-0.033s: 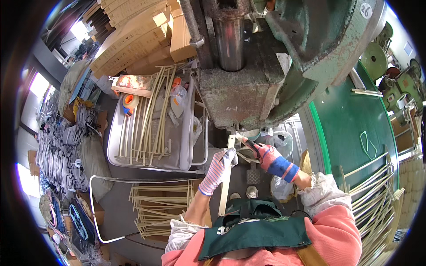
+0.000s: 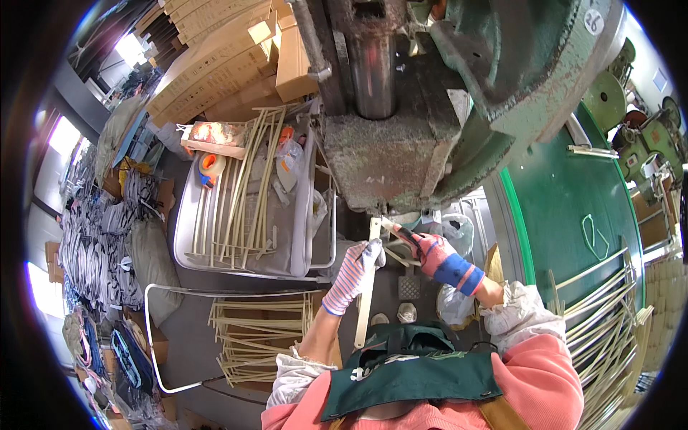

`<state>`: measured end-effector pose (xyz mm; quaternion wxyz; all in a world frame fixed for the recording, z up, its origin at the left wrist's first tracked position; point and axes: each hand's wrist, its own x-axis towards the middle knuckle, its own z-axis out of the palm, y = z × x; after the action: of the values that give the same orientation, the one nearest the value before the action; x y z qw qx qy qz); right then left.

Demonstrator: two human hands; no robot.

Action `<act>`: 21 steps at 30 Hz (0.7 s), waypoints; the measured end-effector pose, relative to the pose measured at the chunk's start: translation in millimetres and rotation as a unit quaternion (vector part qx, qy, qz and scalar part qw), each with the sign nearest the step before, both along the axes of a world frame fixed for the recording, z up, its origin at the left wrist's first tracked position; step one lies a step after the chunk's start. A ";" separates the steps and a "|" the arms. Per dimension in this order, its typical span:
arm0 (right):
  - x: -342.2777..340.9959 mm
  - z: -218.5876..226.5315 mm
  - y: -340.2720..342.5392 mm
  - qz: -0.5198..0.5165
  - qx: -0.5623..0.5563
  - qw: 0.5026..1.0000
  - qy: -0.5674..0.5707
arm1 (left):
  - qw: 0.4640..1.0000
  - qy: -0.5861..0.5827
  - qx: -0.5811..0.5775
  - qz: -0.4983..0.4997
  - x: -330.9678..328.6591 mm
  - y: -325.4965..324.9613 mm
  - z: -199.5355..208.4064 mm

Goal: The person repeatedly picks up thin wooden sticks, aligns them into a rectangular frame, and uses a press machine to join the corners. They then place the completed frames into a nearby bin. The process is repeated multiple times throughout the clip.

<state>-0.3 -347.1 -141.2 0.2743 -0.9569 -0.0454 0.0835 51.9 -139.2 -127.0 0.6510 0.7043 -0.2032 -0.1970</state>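
My left hand (image 2: 356,271), in a pink-and-white striped glove with a grey fingertip area, is closed around a long flat cream strip (image 2: 365,308). The strip stands nearly lengthwise in the view. A small hole shows near its lower end, and its upper end is just below the press head (image 2: 387,165). My right hand (image 2: 437,256), in a pink and blue glove, is closed near the strip's upper end. A slim dark shape with a pale tip (image 2: 390,224) extends from its fingers under the press. Whether that is a tool or another piece, I cannot make out.
A white tub (image 2: 183,222) with long strips, a tape roll (image 2: 211,165) and plastic bags stands left. Strips are stacked on cardboard (image 2: 261,330) below it. Further strips (image 2: 602,337) lie at right by the green table (image 2: 559,193). Cartons (image 2: 215,72) are piled behind.
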 end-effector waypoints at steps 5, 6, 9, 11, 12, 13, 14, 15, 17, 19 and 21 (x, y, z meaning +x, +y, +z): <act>-1.5 7.7 1.1 0.013 0.072 0.994 -0.076 | 0.998 0.014 -0.014 -0.051 22.1 -8.7 -24.9; -0.5 12.2 -0.3 0.024 0.080 0.993 -0.088 | 0.996 0.061 -0.054 -0.045 25.7 -9.4 -29.8; 4.2 24.3 -5.7 0.055 0.090 0.990 -0.098 | 1.000 -0.005 0.022 -0.001 28.2 -10.1 -36.8; 9.5 27.5 -10.5 0.007 0.161 0.984 0.072 | 1.000 -0.008 0.008 -0.019 31.0 -8.3 -33.4; 12.4 28.0 -12.6 0.001 0.186 0.977 0.108 | 0.999 -0.025 0.035 -0.028 32.7 -5.3 -29.6; 15.9 26.9 -13.0 0.018 0.173 0.983 0.062 | 0.996 -0.017 0.090 -0.024 35.0 -3.3 -25.3; 19.8 26.3 -13.9 0.049 0.159 0.986 -0.016 | 0.996 0.010 0.070 -0.063 37.6 2.0 -20.0; 23.7 24.7 -11.9 0.074 0.128 0.984 -0.098 | 0.994 0.038 0.049 -0.093 40.4 3.2 -15.9; 30.1 24.1 -8.8 0.067 0.193 0.977 0.063 | 0.990 -0.017 0.028 -0.135 43.4 7.4 -8.5; 33.0 28.7 -3.9 0.071 0.131 0.985 0.090 | 0.983 0.124 0.015 -0.133 45.1 6.7 -1.6; 30.8 37.5 0.2 0.067 0.104 0.986 0.110 | 0.977 0.151 0.020 -0.150 47.4 3.7 5.8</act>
<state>30.5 -346.9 -103.7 0.3694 -0.9030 -0.0869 0.2012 99.3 -135.5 -121.2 0.6229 0.6411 -0.2012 -0.4007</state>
